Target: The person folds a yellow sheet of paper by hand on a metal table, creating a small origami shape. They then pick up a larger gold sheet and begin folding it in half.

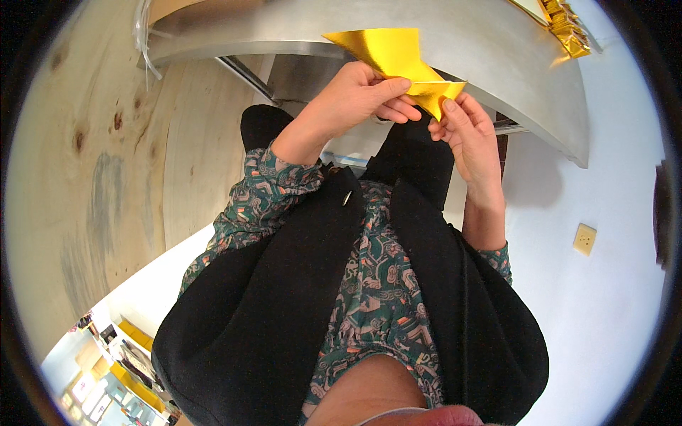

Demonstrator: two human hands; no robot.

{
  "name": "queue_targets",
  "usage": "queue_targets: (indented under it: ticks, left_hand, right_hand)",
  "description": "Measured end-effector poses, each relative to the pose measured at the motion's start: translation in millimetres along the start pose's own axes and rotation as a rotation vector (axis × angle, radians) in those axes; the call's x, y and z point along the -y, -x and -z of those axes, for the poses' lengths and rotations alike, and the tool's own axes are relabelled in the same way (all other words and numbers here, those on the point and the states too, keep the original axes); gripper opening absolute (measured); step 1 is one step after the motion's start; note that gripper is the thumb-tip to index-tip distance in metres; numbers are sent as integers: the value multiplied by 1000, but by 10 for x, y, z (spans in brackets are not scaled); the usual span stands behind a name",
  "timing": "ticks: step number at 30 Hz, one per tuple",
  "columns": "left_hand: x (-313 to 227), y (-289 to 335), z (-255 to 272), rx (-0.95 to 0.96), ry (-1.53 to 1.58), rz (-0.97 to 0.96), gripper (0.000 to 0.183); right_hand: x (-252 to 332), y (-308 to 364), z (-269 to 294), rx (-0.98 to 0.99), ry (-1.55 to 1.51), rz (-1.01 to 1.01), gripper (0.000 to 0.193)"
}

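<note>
A shiny gold foil paper sheet (398, 53), partly folded, is held in the air over the near edge of a metal table. My left hand (359, 99) pinches it near its middle, thumb on top and the other fingers curled below. At the paper's lower right corner, my right hand (465, 131) grips the folded tip between thumb and fingers. A pale edge shows along the fold between the two hands. The paper's wide flap spreads up and to the left, beyond my left hand.
The metal table (497, 64) curves across the front. A bundle of folded gold foil pieces (568, 32) lies at its far right. Clear plastic (144, 42) hangs off the left end. A wooden panel (114, 163) stands on the left, and a wall outlet (585, 239) is on the right.
</note>
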State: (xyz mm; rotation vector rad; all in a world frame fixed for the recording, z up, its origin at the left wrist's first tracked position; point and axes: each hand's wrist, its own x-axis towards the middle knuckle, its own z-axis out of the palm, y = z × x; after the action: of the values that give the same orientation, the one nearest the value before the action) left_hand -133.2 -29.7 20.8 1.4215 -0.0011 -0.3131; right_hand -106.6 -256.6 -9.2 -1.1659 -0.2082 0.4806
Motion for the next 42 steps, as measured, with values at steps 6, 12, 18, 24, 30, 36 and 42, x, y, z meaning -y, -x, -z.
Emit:
queue_targets:
  ticks: [6, 12, 18, 24, 30, 36, 42]
  left_hand:
    - [-29, 24, -30, -17, 28, -35, 39]
    - [-24, 52, -48, -41, 31, -42, 37]
    - [1, 60, -26, 15, 38, -84, 35]
    - [17, 57, -2, 28, 40, -46, 35]
    - [61, 50, 6, 34, 49, -56, 36]
    - [96, 48, 32, 45, 39, -22, 38]
    - [86, 47, 42, 38, 4, -42, 35]
  right_hand:
    - [-13, 16, -1, -12, 9, 26, 23]
    - [8, 35, -68, -48, 54, 80, 20]
    - [6, 30, -129, -110, 118, 156, 16]
    - [1, 23, -146, -136, 173, 186, 14]
    - [-15, 22, -158, -162, 193, 176, 13]
    - [-48, 13, -138, -163, 242, 173, 15]
    - [-36, 31, -167, -152, 161, 167, 13]
